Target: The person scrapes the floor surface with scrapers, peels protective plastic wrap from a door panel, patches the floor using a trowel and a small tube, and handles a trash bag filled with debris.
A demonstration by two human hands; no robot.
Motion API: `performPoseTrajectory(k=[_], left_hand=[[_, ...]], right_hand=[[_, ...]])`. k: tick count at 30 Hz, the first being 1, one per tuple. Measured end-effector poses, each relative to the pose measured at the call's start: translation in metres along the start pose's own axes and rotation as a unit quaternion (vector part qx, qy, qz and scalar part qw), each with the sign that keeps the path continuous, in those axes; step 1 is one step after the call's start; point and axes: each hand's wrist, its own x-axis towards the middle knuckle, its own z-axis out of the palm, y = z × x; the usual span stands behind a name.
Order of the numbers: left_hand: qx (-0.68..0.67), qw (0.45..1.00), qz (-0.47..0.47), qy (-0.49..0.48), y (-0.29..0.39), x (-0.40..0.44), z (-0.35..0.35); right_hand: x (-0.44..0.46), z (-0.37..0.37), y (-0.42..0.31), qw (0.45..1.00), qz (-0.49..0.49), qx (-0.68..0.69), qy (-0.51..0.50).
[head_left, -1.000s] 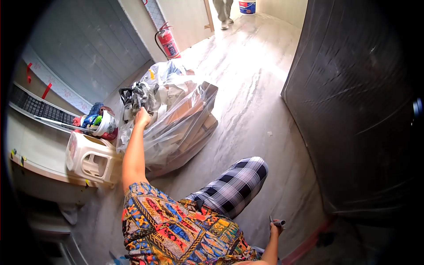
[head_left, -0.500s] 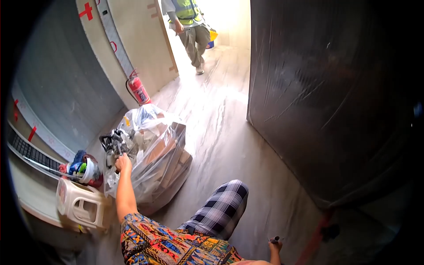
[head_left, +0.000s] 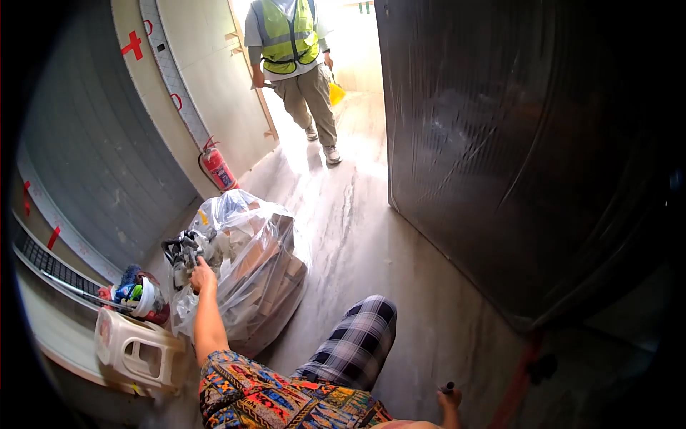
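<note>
My left hand [head_left: 204, 277] reaches out to the near left side of a big clear plastic bag [head_left: 246, 307]. Its fingers are closed at the bag's opening, against a tangle of dark and grey material [head_left: 187, 247]; what they grip is hard to make out. Pieces of brown cardboard [head_left: 259, 254] and pale scraps show through the plastic. Low at the right, my right hand [head_left: 450, 402] is closed round a short dark tube-shaped thing [head_left: 447, 387] with a round end, mostly covered by the fingers.
A white plastic stool [head_left: 136, 350] and a filled bucket [head_left: 150, 299] stand left of the bag. Behind it is a fire extinguisher [head_left: 219, 168]. A person in a yellow vest [head_left: 289, 43] stands in the doorway. A large plastic-covered dark panel [head_left: 500, 157] rises at right.
The person in the vest has come closer through the doorway, a yellow thing at their side. My view has shifted slightly. My left hand stays at the bag, and my right hand still holds the dark tube-shaped thing.
</note>
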Motion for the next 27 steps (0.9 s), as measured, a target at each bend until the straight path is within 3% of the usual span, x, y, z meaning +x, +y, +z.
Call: performPoseTrajectory(k=[3,4,7,8,12,15,16,19,21,22,23,24,25,27], left_hand=[[-0.035,0.998,-0.019,0.055,0.002,-0.003,-0.004],[0.056,0.998,0.037,-0.009,-0.003,-0.002,-0.004],[0.000,1.000,-0.011,-0.012,-0.009,0.006,-0.006],[-0.042,0.998,-0.025,0.030,-0.008,0.004,-0.008],[0.047,0.989,0.067,-0.125,-0.018,0.011,0.007],[-0.064,0.998,-0.004,0.029,-0.006,-0.014,-0.018],[-0.113,0.993,-0.012,0.026,0.004,-0.021,-0.033],[-0.204,0.971,0.127,0.009,0.036,-0.051,-0.067],[-0.311,0.931,0.191,0.033,0.073,-0.064,-0.066],[-0.405,0.884,0.231,-0.013,0.092,-0.078,-0.080],[-0.491,0.823,0.281,-0.054,0.113,-0.088,-0.077],[-0.585,0.735,0.301,-0.165,0.137,-0.111,-0.099],[-0.652,0.628,0.310,-0.291,0.159,-0.141,-0.130],[-0.683,0.525,0.323,-0.391,0.206,-0.203,-0.166]], right_hand=[[0.006,0.003,0.008,0.999,-0.021,-0.011,0.024],[0.010,0.006,0.014,1.000,-0.016,-0.002,0.022],[0.018,0.022,0.014,1.000,-0.007,0.021,0.014],[0.019,0.024,0.014,1.000,-0.006,0.016,0.012],[0.016,0.018,0.009,0.999,-0.009,0.032,-0.005],[0.009,0.001,-0.004,0.999,-0.025,-0.023,0.006],[0.011,0.000,-0.004,1.000,-0.023,-0.014,0.007],[0.013,0.008,-0.003,1.000,-0.019,0.004,0.019],[0.028,0.022,0.011,0.999,-0.008,-0.004,0.052],[0.031,0.023,0.012,0.997,-0.024,-0.022,0.074],[0.032,0.018,0.012,0.995,-0.071,-0.038,0.061],[0.031,0.013,0.012,0.989,-0.114,-0.061,0.074],[0.032,0.019,0.013,0.981,-0.113,0.018,0.157],[0.029,-0.007,0.009,0.992,0.004,0.116,0.039]])
